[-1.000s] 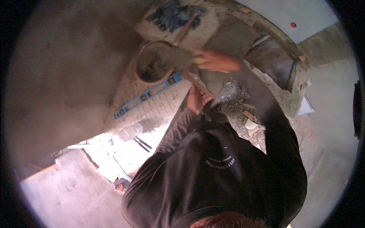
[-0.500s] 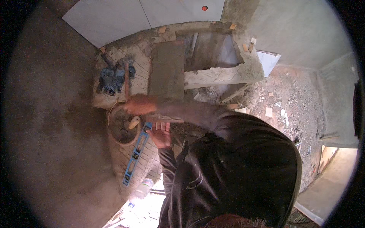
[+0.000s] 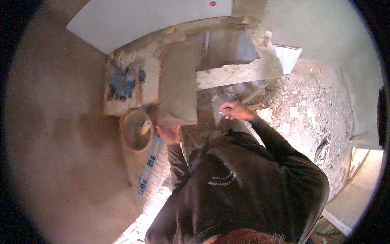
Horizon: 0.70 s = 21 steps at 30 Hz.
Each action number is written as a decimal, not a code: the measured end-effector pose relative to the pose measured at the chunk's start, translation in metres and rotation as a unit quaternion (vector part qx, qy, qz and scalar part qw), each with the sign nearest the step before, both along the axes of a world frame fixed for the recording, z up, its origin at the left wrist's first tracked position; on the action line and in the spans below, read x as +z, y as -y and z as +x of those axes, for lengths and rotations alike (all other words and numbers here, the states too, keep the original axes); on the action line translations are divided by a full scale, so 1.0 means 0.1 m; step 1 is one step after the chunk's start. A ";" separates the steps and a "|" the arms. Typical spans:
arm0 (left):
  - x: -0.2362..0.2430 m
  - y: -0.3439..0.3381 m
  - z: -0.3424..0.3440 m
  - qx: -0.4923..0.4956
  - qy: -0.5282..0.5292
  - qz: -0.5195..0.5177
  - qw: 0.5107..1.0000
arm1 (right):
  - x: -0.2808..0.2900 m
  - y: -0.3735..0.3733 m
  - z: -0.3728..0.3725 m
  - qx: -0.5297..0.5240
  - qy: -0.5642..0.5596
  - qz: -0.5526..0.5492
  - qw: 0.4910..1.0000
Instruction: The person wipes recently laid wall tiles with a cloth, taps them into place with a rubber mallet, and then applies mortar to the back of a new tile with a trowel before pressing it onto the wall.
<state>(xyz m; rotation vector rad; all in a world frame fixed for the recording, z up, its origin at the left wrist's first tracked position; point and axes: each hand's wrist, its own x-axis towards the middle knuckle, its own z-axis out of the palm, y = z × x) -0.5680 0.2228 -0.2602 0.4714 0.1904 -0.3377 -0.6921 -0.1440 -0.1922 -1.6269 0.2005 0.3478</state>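
My left hand (image 3: 170, 135) is at the front edge of a grey, mortar-coated slab (image 3: 178, 85), its fingers curled against that edge. To the right, my right hand (image 3: 236, 111) hangs over the dark gap in front of the slab, fingers pinched together. A small pale bit shows at its fingertips, too blurred to name. Left of my left hand stands a round bucket (image 3: 126, 136) with a tool's yellowish handle (image 3: 145, 127) sticking up in it. A blue spirit level (image 3: 150, 162) leans beside the bucket, its upper end close to my left hand.
A blue crumpled bundle (image 3: 122, 84) lies on the ledge at left, with a brown stick (image 3: 137, 87) across it. Behind the slab is a rough-edged open basin (image 3: 227, 75). Large white tiles (image 3: 150, 20) line the far wall. Rubble and tile scraps (image 3: 293, 112) cover the floor at right.
My right hand has moved from beside the bucket across to the right. My left hand has turned from palm up to curled at the slab's edge. The view has shifted slightly.
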 end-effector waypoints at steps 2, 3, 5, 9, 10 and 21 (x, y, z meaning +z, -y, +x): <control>0.04 0.00 0.00 -0.002 -0.048 0.020 0.999 | 0.03 -0.04 0.15 0.016 0.025 -0.020 0.999; 0.05 -0.03 0.00 -0.001 -0.073 0.032 0.997 | 0.08 0.03 0.24 -0.004 0.062 -0.047 0.997; -0.05 -0.10 0.01 0.020 -0.051 0.021 0.998 | 0.22 0.33 0.51 -0.031 0.134 -0.096 0.986; -0.06 0.15 -0.02 0.075 -0.077 0.115 0.988 | 0.30 1.53 0.88 -0.145 0.189 -0.266 0.934; -0.14 0.12 -0.02 0.075 -0.040 0.127 0.988 | 0.32 1.81 1.02 -0.180 0.173 -0.273 0.929; -0.01 0.73 -0.70 0.219 -0.152 0.202 0.942 | 0.16 4.06 2.60 -0.274 0.054 -0.528 0.802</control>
